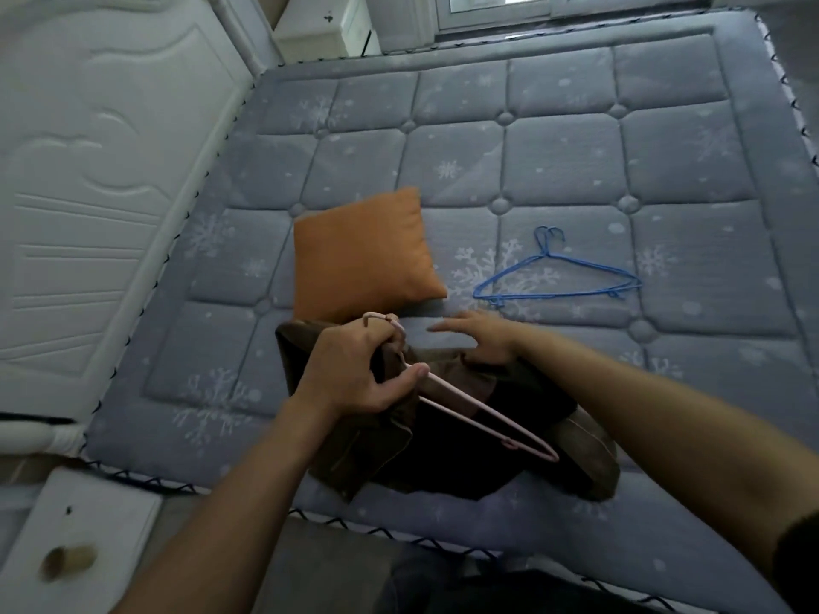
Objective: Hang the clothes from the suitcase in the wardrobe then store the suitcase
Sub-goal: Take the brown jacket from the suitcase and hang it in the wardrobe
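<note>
A brown garment (443, 445) lies bunched on the near part of the bed. My left hand (354, 370) grips the neck of a pink wire hanger (487, 423) together with the garment's upper edge; the hanger's body lies across the dark inside of the cloth. My right hand (483, 339) rests on the garment's far edge with fingers stretched out flat. Blue wire hangers (558, 277) lie together on the mattress to the right, beyond my right hand. No suitcase or wardrobe is in view.
An orange cushion (363, 254) sits just behind the garment. The grey quilted mattress (576, 161) fills the view, with a white headboard (88, 192) on the left, a white bedside cabinet (79, 538) at the near left and a window at the top.
</note>
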{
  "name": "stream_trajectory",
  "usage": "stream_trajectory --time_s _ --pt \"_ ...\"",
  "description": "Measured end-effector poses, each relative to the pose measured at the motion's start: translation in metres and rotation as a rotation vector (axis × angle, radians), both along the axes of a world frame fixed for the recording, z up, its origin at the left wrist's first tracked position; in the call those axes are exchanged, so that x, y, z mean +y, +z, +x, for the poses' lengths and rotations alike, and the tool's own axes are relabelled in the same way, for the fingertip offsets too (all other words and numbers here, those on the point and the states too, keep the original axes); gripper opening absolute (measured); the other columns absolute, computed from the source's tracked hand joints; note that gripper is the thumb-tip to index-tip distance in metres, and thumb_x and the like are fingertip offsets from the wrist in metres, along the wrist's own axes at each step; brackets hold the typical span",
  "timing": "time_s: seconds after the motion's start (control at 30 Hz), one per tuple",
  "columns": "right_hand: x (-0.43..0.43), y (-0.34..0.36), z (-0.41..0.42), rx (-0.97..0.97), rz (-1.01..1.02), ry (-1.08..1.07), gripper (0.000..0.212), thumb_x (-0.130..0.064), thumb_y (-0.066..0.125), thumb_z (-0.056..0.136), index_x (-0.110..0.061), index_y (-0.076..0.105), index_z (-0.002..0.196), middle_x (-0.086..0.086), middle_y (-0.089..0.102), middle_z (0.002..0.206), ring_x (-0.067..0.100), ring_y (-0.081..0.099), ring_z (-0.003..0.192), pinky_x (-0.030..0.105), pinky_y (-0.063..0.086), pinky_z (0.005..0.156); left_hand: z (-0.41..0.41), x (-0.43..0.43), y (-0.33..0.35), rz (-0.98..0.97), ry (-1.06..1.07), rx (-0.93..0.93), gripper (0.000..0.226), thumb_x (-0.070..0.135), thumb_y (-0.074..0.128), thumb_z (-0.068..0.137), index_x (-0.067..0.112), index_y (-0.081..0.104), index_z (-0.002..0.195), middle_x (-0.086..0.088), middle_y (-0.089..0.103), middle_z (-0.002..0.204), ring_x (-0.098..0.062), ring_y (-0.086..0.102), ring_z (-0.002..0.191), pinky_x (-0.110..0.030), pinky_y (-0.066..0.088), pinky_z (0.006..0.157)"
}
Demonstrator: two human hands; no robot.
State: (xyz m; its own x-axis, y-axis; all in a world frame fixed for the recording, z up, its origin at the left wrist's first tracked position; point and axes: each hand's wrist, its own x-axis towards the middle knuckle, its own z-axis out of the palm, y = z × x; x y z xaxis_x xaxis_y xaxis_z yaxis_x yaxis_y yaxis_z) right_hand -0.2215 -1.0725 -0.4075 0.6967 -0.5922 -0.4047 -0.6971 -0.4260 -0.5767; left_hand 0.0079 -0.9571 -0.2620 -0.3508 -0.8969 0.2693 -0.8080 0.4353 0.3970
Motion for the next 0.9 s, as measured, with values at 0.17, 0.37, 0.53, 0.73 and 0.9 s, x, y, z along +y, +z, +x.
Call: stream_trajectory --time_s 0.17,0.37,0.53,0.73,0.9 --pt "0.007 -0.01 0.016 0.02 0.22 0.189 0.015 -0.021 0.072 0.088 -0.024 0.057 0.087 -0.003 0.058 0.089 0.019 0.055 0.086 0.049 0.05 0.088 0.005 0.019 0.011 -0.044 -0.027 0.011 0.048 0.046 0.08 0.077 0.038 0.033 0.085 0.019 0.031 0.066 -0.009 0.045 0.062 0.0 0.026 0.064" --pt "0.027 -0.016 0.007 -0.08 0.043 0.052 0.024 -0.015 0.057 0.085 -0.026 0.048 0.105 0.007 0.06 0.103 0.025 0.058 0.092 0.038 0.047 0.081 0.017 0.033 0.02 -0.021 0.022 -0.006 0.041 0.056 0.069 0.079 0.034 0.034 0.079 0.025 0.029 0.06 -0.001 0.034 0.058 -0.009 0.024 0.059" --pt "0.011 0.004 -0.016 -0.028 -0.157 -0.215 0.012 -0.013 0.058 0.079 -0.024 0.057 0.075 0.009 0.061 0.086 0.035 0.064 0.089 0.042 0.051 0.074 0.027 0.034 0.023 -0.065 0.3 -0.049 0.051 0.07 0.068 0.073 0.03 0.037 0.075 0.015 0.035 0.062 -0.014 0.047 0.056 -0.026 0.032 0.054" --pt "-0.018 0.085 -0.03 -0.025 -0.178 -0.428 0.024 -0.032 0.066 0.077 -0.014 0.062 0.061 0.001 0.06 0.056 0.024 0.064 0.062 0.03 0.043 0.056 0.042 0.029 0.034 -0.114 0.572 -0.103 0.059 0.079 0.058 0.069 0.02 0.05 0.068 0.001 0.055 0.059 -0.033 0.066 0.062 -0.031 0.041 0.053" --pt "-0.017 0.161 -0.008 -0.047 -0.305 -0.469 0.032 -0.038 0.068 0.08 -0.011 0.064 0.065 0.004 0.06 0.058 0.026 0.057 0.063 0.031 0.043 0.06 0.057 0.026 0.059 -0.16 0.709 -0.055 0.061 0.079 0.055 0.067 0.018 0.052 0.068 -0.001 0.056 0.059 -0.038 0.069 0.068 -0.03 0.035 0.058"
